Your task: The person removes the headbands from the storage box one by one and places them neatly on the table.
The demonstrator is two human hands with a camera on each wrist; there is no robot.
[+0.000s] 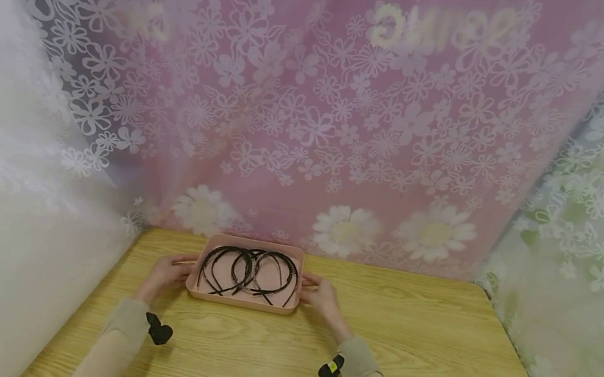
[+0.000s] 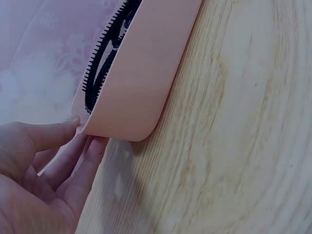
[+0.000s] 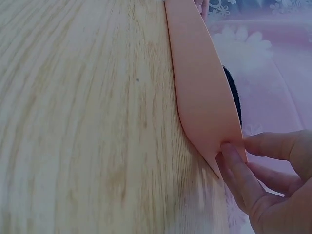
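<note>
A shallow pink plastic tray (image 1: pixel 240 304) stands at the back of the table, its long side toward me. Several thin dark headbands (image 1: pixel 290 278) lie overlapping inside it, some with small comb teeth that show in the left wrist view. My left hand (image 1: pixel 164 273) holds the tray's left end, thumb at the rim and fingers against the outer wall. At the right end, my right hand (image 1: pixel 325 298) pinches the rim between thumb and fingers. In the right wrist view the tray wall (image 3: pixel 204 83) hides most of the headbands.
The light wood-grain table (image 1: pixel 402 340) reaches a pink flowered curtain (image 1: pixel 314 122) close behind the tray. Pale sheeting hangs at the left, and a green-white flowered curtain (image 1: pixel 589 292) borders the right edge. Each wrist carries a small black camera (image 1: pixel 159 330).
</note>
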